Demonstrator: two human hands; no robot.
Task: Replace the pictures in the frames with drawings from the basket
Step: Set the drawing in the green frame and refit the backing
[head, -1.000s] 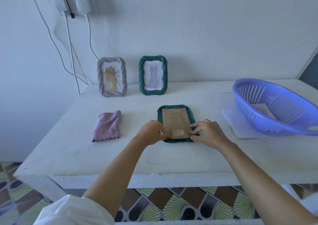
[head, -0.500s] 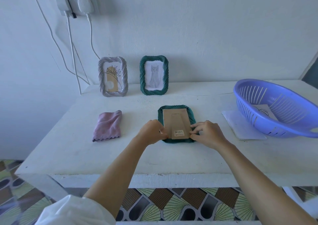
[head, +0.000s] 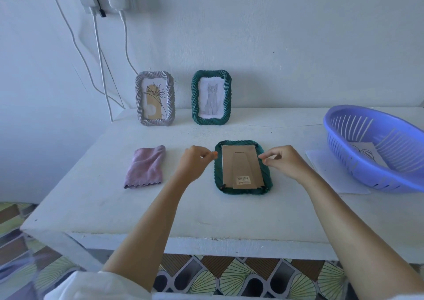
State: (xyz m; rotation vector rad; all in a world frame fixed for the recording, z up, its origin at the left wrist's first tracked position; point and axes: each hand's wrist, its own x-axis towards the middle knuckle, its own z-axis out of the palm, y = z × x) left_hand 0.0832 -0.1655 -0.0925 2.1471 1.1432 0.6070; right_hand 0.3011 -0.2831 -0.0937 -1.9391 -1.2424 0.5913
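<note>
A dark green frame [head: 243, 190] lies face down in the middle of the white table [head: 206, 212], its brown cardboard backing [head: 241, 164] facing up. My left hand [head: 195, 163] has its fingers curled, with thumb and fingertip pinched at the frame's upper left rim. My right hand [head: 284, 160] pinches at the upper right edge of the backing. A purple basket [head: 358, 162] at the right holds a line drawing [head: 364, 151]. Against the wall stand a grey frame [head: 155, 101] with a plant picture and a green frame [head: 211, 97] with a cat drawing.
A folded pink cloth [head: 146, 166] lies left of the face-down frame. A white sheet [head: 325, 168] sticks out from under the basket. White cables [head: 101, 58] hang from a wall socket at the back left. Patterned floor shows below the table's front edge.
Both hands have slid from the lower sides of the face-down frame up to its upper sides. The frame and backing have stayed in place.
</note>
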